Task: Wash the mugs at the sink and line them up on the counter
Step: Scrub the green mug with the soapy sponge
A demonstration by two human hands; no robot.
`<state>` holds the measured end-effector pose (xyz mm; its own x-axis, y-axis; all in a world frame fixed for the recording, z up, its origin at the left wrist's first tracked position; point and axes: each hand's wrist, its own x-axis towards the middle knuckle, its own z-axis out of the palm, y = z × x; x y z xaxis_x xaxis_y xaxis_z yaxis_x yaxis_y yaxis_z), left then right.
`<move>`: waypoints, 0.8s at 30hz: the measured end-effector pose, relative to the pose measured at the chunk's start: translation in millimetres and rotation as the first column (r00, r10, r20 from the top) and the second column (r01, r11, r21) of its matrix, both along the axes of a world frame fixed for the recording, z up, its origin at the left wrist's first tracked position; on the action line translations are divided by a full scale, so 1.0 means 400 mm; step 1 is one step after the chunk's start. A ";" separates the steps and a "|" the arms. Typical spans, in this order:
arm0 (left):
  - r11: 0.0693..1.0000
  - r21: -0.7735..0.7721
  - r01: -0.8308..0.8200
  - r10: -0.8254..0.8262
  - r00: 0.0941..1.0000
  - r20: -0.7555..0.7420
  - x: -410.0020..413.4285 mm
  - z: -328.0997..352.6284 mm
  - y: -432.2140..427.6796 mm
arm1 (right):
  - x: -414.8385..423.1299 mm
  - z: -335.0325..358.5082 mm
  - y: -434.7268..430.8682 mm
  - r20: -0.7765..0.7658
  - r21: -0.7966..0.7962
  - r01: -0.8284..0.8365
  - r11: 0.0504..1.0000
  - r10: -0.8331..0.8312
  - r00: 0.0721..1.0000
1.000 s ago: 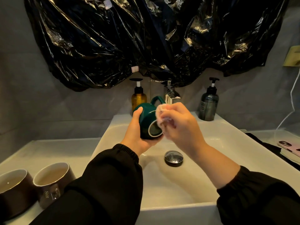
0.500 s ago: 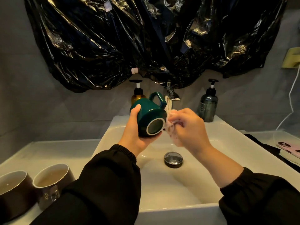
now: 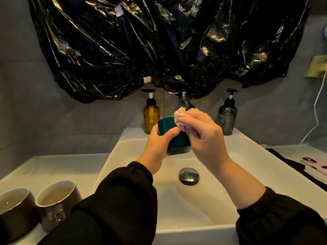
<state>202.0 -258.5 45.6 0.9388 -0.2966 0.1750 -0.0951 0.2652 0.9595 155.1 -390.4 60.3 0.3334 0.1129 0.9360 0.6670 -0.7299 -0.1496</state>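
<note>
White sink (image 3: 247, 156), left hand (image 3: 157, 147) gripping teal mug (image 3: 177, 142), right hand (image 3: 206, 138) pinching pale sponge (image 3: 180, 115)

The left hand (image 3: 155, 147) holds a glossy mug (image 3: 179, 143), the right hand (image 3: 207, 138) a rough sponge (image 3: 180, 115). Below them sits a shiny metal plug (image 3: 188, 175).

L hand (image 3: 156, 147) grips green mug (image 3: 166, 125) from the left, thumb across its side. R hand (image 3: 203, 137), just right & a bit higher, pinches pale sponge (image 3: 178, 115) w/ curled fingers. Both forearms (image 3: 235, 175) reach to far, in black sleeves (image 3: 123, 191).
</note>
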 end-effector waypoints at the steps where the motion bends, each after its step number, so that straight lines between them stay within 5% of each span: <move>1: 1.000 -0.003 0.000 0.000 1.000 0.003 -0.002 -0.001 -0.001 | 0.004 0.002 0.001 -0.006 0.008 0.035 0.999 -0.035 0.999; 6: 1.000 0.031 0.002 -0.003 1.000 0.031 -0.003 -0.006 -0.006 | 0.004 -0.002 0.002 -0.037 0.090 0.154 0.984 -0.151 0.988; 10: 0.991 0.131 -0.003 -0.013 0.993 0.121 -0.004 -0.008 -0.004 | 0.003 0.012 -0.017 -0.081 0.022 -0.011 1.000 0.013 0.997; 13: 0.984 0.180 0.008 -0.033 0.990 0.137 -0.004 -0.008 0.001 | 0.008 0.031 -0.035 -0.273 0.162 -0.085 0.983 0.128 0.953; 16: 0.975 0.215 0.063 -0.087 0.991 0.106 -0.006 -0.011 0.003 | 0.013 0.055 -0.077 -0.568 0.488 0.034 0.872 0.288 0.771; 18: 0.976 0.149 0.162 -0.168 0.985 0.029 -0.015 -0.008 0.004 | 0.018 0.060 -0.118 -0.581 0.681 0.037 0.732 0.509 0.635; 24: 0.935 -0.129 0.331 -0.353 0.907 -0.231 -0.024 -0.006 0.021 | 0.033 0.040 -0.186 -0.593 0.707 -0.239 0.665 0.743 0.312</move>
<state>192.6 -250.2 43.4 0.7988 -0.6016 -0.0099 0.2526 0.3204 0.9130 168.2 -464.8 76.4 0.9376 0.2493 0.2426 0.2450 0.0216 -0.9693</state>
